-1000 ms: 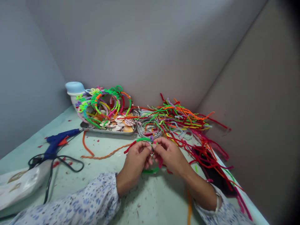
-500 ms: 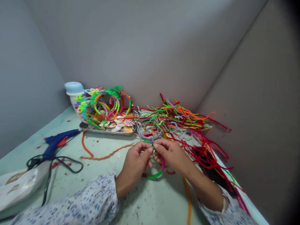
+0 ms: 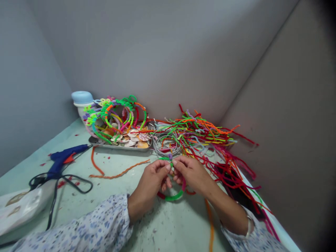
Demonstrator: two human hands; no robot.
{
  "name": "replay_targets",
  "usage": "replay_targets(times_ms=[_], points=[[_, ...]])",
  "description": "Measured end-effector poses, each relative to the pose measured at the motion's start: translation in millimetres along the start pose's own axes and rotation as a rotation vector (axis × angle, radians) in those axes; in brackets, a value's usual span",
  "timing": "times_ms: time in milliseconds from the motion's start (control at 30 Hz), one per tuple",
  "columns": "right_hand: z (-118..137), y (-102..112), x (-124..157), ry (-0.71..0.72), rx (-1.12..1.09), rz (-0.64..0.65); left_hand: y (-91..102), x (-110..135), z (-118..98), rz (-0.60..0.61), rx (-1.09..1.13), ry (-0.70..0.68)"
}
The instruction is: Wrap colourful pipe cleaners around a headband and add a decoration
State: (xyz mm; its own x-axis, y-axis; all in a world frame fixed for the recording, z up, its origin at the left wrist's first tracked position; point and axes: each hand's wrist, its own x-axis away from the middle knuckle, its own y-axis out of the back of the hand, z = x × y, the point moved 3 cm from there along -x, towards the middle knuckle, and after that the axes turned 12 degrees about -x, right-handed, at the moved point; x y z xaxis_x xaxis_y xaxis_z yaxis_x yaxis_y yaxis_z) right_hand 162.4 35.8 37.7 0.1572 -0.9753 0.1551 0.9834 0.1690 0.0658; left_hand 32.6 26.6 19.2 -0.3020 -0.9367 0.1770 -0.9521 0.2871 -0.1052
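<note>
My left hand and my right hand meet above the pale green table. Both pinch a small hoop wrapped in green and red pipe cleaner. Their fingertips touch at the top of the hoop, where a tiny purple piece sits. The lower arc of the hoop hangs below my fingers. A thick pile of loose pipe cleaners in many colours lies just behind and to the right of my hands.
A metal tray with shells and finished colourful hoops stands at the back left, beside a white jar with a blue lid. A blue glue gun with its black cord lies left. Grey partition walls enclose the table.
The red end of the pipe cleaner that stuck out to the left has been wound in. The hoop now hangs lower under my fingers.
</note>
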Motion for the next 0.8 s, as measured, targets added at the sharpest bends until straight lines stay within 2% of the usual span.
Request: replay_targets(times_ms=[233, 467, 633, 800], points=[[1, -1, 2, -0.034, -0.009, 0.024, 3.4, -1, 4, -0.072, -0.192, -0.046], [-4, -2, -1, -0.089, -0.038, 0.03, 3.3, 2, 7, -0.068, -0.326, -0.044], [-8, 0, -4, -0.142, -0.099, 0.094, 1.0, 4, 2, -0.1, -0.387, -0.098], [-9, 2, -3, -0.149, -0.105, 0.096, 3.1, 3, 6, -0.139, -0.485, -0.168]])
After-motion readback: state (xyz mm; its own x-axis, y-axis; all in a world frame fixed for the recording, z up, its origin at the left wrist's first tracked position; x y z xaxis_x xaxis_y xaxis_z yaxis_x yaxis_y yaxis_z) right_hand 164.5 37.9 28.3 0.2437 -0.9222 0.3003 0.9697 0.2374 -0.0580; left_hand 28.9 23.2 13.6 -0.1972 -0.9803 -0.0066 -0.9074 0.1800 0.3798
